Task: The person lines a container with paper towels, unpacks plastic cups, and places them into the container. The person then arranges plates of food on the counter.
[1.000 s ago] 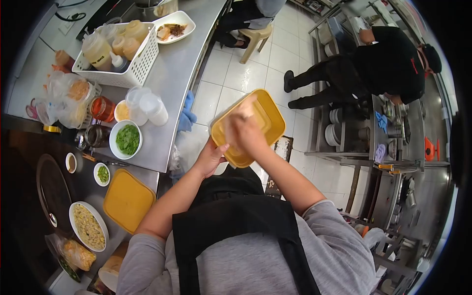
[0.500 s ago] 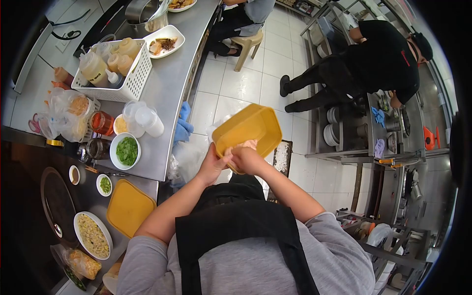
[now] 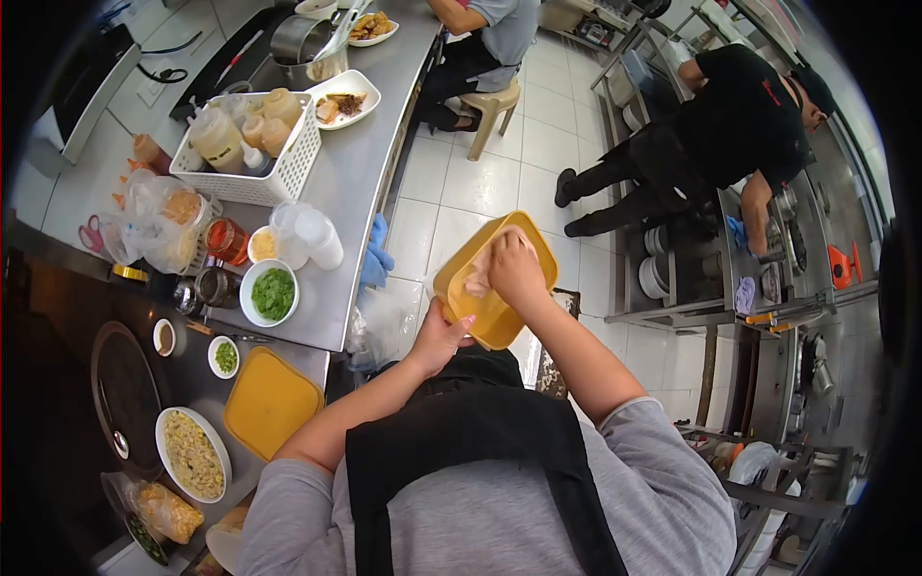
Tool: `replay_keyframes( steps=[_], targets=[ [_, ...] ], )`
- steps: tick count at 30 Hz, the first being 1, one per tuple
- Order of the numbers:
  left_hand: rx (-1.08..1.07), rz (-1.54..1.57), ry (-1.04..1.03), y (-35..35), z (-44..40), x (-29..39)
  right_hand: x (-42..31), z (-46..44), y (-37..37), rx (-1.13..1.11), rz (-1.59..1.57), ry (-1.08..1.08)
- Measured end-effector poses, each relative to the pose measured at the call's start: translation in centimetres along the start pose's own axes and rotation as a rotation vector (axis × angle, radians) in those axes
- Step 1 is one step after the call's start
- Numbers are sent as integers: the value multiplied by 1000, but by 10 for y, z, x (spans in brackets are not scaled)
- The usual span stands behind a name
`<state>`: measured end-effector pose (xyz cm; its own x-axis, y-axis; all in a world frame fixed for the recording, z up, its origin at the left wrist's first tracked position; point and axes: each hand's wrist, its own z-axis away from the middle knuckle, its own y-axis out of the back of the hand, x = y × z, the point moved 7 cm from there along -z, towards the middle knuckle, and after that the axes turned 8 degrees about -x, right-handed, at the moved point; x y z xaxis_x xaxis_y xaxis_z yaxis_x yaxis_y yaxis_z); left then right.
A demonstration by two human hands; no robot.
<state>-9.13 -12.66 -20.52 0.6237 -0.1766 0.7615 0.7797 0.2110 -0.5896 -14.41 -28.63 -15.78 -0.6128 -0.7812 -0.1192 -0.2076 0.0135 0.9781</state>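
Note:
A yellow plastic container is tilted in front of my apron, its open side towards me. My left hand grips its near left wall, with the thumb over the rim. Inside it, my right hand presses a crumpled, pale pink cloth-like thing against the inner wall; its exact kind is unclear. The right fingertips are partly hidden in its folds. A matching yellow lid lies on the counter to the left.
On the steel counter are a white basket of squeeze bottles and a bowl of chopped greens. An oval dish of corn mixture sits lower left. One co-worker bends over the right-hand shelves; another person sits at the back.
My right hand has moved from the container's near end up to its far inner wall, taking the pink thing along. The container has turned and tipped more towards me.

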Motion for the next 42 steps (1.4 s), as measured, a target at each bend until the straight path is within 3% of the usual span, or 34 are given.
replay_keyframes(
  steps=[2,6,8,12,14,16,18,20,21,25,28,30,32,34,35,37,42],
  targets=[
    [-1,-87,-81,5,2,6,10,19,-36,-567,294,-230],
    [-20,-186,-119,10,10,9,-23,38,-24,-657,489,-12],
    [-32,-189,-161,9,13,13,-52,46,-33,-958,219,69],
    [-22,-202,-337,18,13,26,-85,46,-15,-931,-76,182],
    [-23,-274,-359,26,15,30,-80,43,-11,-796,-518,33],
    [-14,-347,-389,27,20,38,-81,45,-20,-724,-675,-64],
    [-28,-73,-70,27,23,32,-93,38,-16,-643,-828,-139],
    [-25,-49,-39,31,19,26,-111,27,-2,-470,-1540,-212],
    [-31,-23,-15,30,16,19,-112,22,-5,-540,-1881,-215],
    [-25,74,13,47,-4,2,-108,-22,36,-415,-2069,-302],
    [104,119,41,67,-5,-2,-105,-75,60,-473,-2182,-136],
    [157,194,74,80,-4,-2,-118,-116,71,-421,-2014,-87],
    [225,252,68,85,-3,14,-147,-180,27,-458,-1770,17],
    [196,430,62,92,-8,13,-154,-222,-23,-735,-1134,138],
    [229,429,29,94,-11,15,-147,-224,-30,-760,-1142,125],
    [252,432,2,93,-16,18,-131,-235,-13,-552,-615,387],
    [210,340,-110,93,-35,31,-13,-212,-31,-929,-673,185]
  ],
)
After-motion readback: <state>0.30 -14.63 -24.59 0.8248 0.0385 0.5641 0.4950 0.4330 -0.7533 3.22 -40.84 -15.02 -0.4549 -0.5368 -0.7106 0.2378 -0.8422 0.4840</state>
